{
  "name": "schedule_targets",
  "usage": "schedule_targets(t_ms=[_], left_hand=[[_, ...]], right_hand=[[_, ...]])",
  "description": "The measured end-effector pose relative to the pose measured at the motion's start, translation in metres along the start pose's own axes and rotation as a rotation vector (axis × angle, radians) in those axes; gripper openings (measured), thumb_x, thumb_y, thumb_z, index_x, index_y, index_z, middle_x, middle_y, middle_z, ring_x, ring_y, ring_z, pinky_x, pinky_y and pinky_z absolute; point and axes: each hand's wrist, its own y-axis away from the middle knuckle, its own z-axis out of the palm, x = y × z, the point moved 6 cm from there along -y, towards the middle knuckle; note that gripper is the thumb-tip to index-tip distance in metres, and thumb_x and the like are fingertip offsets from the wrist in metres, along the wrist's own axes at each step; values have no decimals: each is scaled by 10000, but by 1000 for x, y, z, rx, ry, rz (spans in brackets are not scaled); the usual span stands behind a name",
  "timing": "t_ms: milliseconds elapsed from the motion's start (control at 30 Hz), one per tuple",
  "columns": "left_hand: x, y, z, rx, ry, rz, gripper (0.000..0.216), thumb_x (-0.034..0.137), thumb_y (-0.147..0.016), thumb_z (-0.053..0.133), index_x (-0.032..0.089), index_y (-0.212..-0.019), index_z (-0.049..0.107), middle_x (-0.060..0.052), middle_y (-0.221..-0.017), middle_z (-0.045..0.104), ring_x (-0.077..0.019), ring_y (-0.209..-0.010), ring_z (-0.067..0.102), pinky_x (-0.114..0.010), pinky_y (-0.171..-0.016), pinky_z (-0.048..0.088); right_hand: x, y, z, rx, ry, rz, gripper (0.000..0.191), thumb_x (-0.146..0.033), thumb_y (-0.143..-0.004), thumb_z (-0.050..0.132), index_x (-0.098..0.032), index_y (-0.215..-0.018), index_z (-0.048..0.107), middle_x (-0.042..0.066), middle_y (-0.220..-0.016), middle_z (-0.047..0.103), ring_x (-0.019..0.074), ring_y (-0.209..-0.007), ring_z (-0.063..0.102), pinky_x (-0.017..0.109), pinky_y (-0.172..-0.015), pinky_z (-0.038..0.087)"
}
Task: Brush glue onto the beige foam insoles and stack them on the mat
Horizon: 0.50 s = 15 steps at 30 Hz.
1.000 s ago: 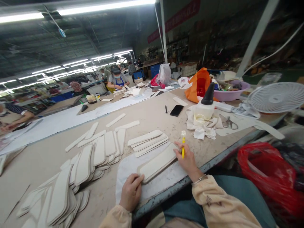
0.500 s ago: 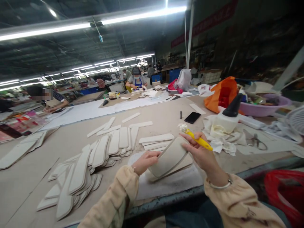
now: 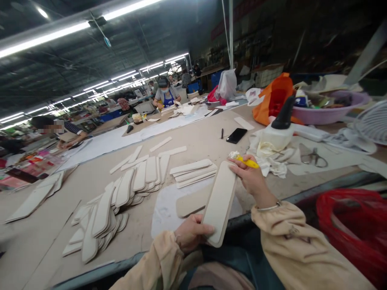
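Fingers of the left hand point(image 3: 190, 233) and right hand point(image 3: 250, 176), the latter also carrying a yellow tool point(image 3: 251, 163), grip a tilted pale strip point(image 3: 220, 201) at the near edge of the table point(image 3: 196, 139), where that divided grip could drop it.

Held panel point(image 3: 220, 199): matt, smooth, off-white; card or cloth-faced, cannot tell. Clock from it: 9, panel pile point(image 3: 117, 193), same matt finish. 1, phone point(image 3: 236, 135), glossy black face. 1:30, brush handle point(image 3: 250, 162), smooth yellow plastic; bottle point(image 3: 279, 135), translucent plastic. 2, scissors point(image 3: 315, 153), metal; basin point(image 3: 317, 116), smooth lilac plastic. 3, red bag point(image 3: 350, 237), thin shiny crinkled plastic. 4, sleeve point(image 3: 290, 233), matt beige cloth. Tabletop point(image 3: 196, 145): matt, scuffed.
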Motion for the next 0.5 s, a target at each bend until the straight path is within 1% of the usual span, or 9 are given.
schedule_targets(t_ms=[100, 267, 333, 400, 467, 500], left_hand=[[-9, 4, -1, 44, 14, -24, 465, 375, -571, 810, 109, -941, 716, -85, -735, 720, -166, -615, 653, -260, -538, 525], [-12, 24, -15, 102, 23, -3, 419, 356, -570, 819, 105, -891, 723, -56, -702, 715, -140, -599, 636, -226, -524, 501], [-13, 35, -18, 108, 27, 1, 429, 342, -549, 835, 103, -888, 723, -55, -720, 718, -142, -613, 642, -231, -551, 505], [-14, 44, -16, 104, 38, 3, 481, 329, -488, 867, 97, -883, 723, -64, -749, 721, -149, -639, 649, -247, -604, 516], [-14, 48, -11, 108, 60, 8, 549, 370, -448, 881, 93, -894, 720, -78, -774, 720, -157, -659, 652, -262, -636, 519], [-14, 48, -10, 119, 75, 13, 581, 424, -462, 869, 96, -916, 716, -86, -793, 719, -162, -663, 653, -269, -630, 518]], right_hand=[[8, 4, 2, -8, 4, 10, 551, -238, -602, 818, -263, -891, 351, -3, -892, 733, 208, -1037, 657, 372, -867, 532], [12, 13, 18, -42, 46, -14, 517, -239, -611, 820, -253, -877, 377, -15, -872, 722, 215, -1026, 662, 369, -846, 534], [12, 20, 28, -71, 41, -32, 500, -250, -622, 818, -253, -886, 393, -34, -825, 708, 216, -1019, 666, 366, -844, 533], [11, 28, 38, -82, 40, -60, 492, -247, -620, 827, -256, -886, 413, -46, -770, 687, 224, -1013, 670, 370, -850, 527], [11, 37, 48, -67, 62, -68, 482, -227, -616, 836, -263, -883, 436, -28, -759, 684, 227, -1002, 675, 373, -845, 516], [11, 42, 52, -61, 81, -63, 467, -212, -625, 832, -267, -887, 450, -14, -759, 686, 222, -1003, 674, 373, -842, 506]])
